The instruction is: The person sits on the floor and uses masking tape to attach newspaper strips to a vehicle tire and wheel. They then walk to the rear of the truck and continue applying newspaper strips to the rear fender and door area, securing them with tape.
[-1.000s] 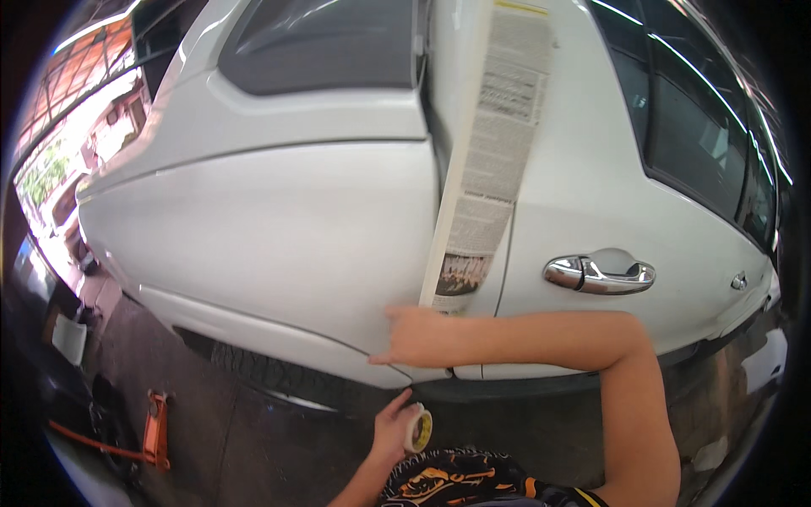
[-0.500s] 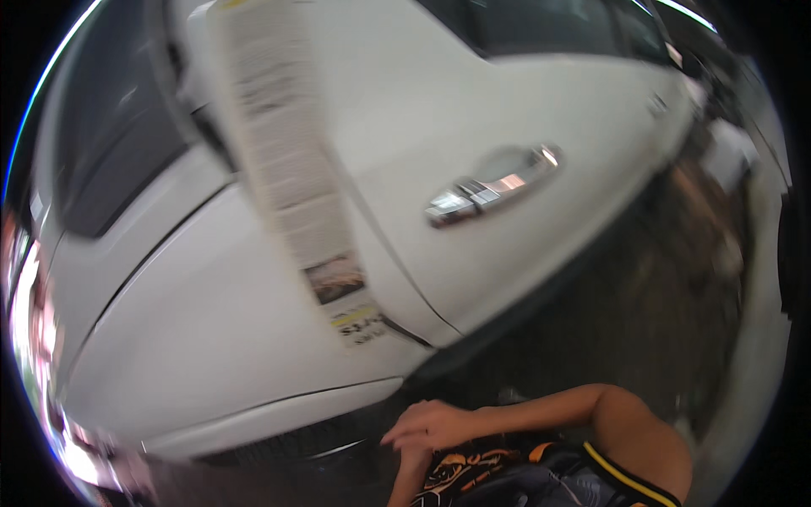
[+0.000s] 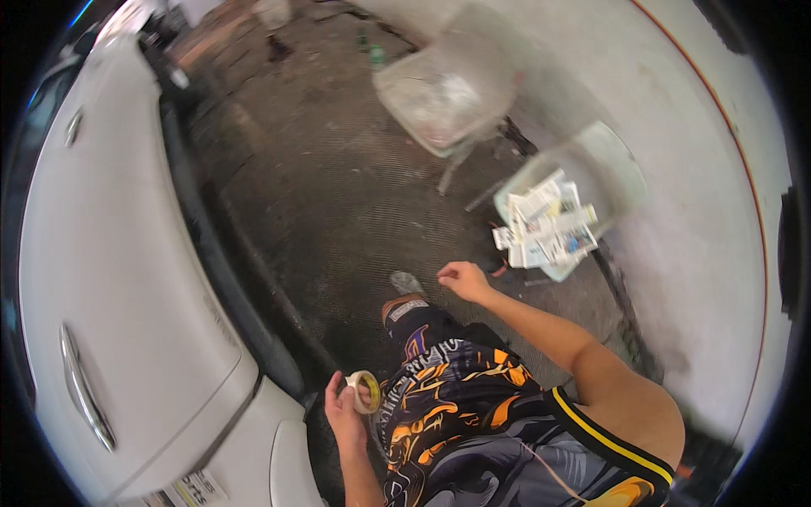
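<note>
My left hand (image 3: 342, 414) is low beside the white car (image 3: 127, 253), fingers wrapped round a roll of cream tape (image 3: 360, 377) with a yellow core; at least one finger goes through its ring. Out in front of my body, my right hand (image 3: 463, 280) has its fingers curled in, and nothing shows in them. It is nearest to a pale plastic chair (image 3: 623, 165) on which cut or folded newspaper pieces (image 3: 549, 224) lie in a loose pile. A newspaper strip (image 3: 201, 488) lies against the car body at the lower left.
A second pale chair (image 3: 448, 89) stands farther off, along the white wall (image 3: 676, 135) on the right. Close to it is a small green bottle (image 3: 377, 57). Dark, ridged floor (image 3: 312, 169) runs between car and wall. A chrome door handle (image 3: 84, 389) juts from the car.
My view has swung right, from the car's side to the floor and chairs. My hands, close together before, are now apart, with the right one reaching forward and the tape showing in the left.
</note>
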The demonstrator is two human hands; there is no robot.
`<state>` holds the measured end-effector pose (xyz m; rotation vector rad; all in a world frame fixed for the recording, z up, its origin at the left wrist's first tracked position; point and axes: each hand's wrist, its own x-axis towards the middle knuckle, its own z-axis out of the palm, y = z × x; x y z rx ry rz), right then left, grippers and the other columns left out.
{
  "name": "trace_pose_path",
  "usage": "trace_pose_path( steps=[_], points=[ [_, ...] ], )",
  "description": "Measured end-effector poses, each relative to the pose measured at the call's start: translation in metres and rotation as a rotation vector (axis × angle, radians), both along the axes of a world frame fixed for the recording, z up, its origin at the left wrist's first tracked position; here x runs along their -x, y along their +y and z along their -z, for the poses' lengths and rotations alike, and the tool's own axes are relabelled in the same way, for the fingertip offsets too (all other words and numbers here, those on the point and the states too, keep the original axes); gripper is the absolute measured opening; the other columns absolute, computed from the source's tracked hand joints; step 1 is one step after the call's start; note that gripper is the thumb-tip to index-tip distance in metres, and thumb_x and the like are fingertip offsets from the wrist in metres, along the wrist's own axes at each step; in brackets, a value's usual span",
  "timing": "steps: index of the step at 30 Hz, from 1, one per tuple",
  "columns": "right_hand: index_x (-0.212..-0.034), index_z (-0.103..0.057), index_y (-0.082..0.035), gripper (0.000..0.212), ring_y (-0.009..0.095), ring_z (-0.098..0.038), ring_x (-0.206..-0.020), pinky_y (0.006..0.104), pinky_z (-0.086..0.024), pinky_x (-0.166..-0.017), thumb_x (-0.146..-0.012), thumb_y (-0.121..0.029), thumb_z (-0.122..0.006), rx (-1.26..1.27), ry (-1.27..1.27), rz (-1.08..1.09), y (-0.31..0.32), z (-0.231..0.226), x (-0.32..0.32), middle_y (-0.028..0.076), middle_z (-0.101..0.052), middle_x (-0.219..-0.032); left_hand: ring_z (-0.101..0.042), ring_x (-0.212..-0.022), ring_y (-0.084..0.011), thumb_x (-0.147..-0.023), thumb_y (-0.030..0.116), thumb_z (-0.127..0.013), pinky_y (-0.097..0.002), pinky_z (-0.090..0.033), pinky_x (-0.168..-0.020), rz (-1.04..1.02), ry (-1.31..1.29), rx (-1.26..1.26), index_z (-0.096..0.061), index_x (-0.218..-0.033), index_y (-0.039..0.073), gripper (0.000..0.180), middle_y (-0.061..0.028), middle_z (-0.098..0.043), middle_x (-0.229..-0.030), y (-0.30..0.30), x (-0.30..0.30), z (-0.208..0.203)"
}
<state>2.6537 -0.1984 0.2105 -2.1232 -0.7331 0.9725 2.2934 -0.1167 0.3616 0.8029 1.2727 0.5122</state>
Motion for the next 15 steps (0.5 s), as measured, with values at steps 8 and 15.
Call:
trace_pose_path(
  steps=[8,15],
  points=[
    [-0.095,-0.076,-0.011,0.025,0.03,-0.072,-0.095,0.0446,-0.056,-0.085,-0.078,-0.031,-0.075,0.596,0.051,0.477,-0.199,0.096,-0.056,0.013,-0.075,-0.098,-0.058,-0.065,-0.0104,-0.101,0.014,-0.054,-0.0255,-0.049,-0.062,0.25,0.199,-0.212,-0.049,-0.141,0.001,0.042,-0.0053,-0.064,-0.076,0.017,-0.114,-0.045],
    [-0.113,-0.065,-0.008,0.032,0.031,-0.059,-0.109,0.0444,-0.049,-0.091,-0.084,-0.02,-0.072,0.542,-0.482,-0.113,-0.187,0.176,-0.16,0.009,-0.064,-0.114,-0.06,-0.064,-0.0142,-0.101,0.011,-0.055,-0.0279,-0.05,-0.06,0.37,0.355,0.09,-0.048,-0.14,0.002,0.041,-0.0079,-0.066,-0.08,-0.051,-0.164,-0.016]
  ],
)
